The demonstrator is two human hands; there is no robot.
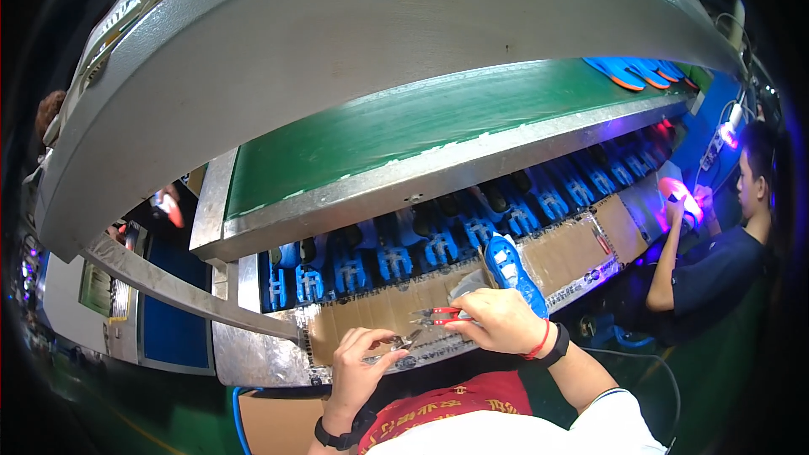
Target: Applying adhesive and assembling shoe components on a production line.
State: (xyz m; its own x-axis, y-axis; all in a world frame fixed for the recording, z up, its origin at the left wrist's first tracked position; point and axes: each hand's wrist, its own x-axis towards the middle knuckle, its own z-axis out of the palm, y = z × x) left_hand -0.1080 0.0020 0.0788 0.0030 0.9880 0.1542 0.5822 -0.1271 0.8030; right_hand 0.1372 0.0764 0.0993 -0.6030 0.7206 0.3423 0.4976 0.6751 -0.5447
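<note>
My right hand [503, 320] is closed round red-handled pliers [442, 315], whose metal jaws point left toward my other hand. A small shiny metal piece [406, 341] is pinched between the thumb and fingers of my left hand [361, 364]; its exact kind is too small to make out. The two hands are close together over the cardboard-covered ledge [358, 320]. Just beyond my right hand lies a blue shoe sole [516, 276] with white patches, tilted lengthwise toward me. Something grey, partly hidden by my right hand, lies beside it.
Behind the ledge stands a row of blue shoe-shaped plastic pieces [394, 259] under a green conveyor belt [371, 139]. Blue and orange soles [628, 73] lie at its far right end. A wide grey metal beam [354, 34] arches overhead. A co-worker [716, 253] handles a brightly lit sole at right.
</note>
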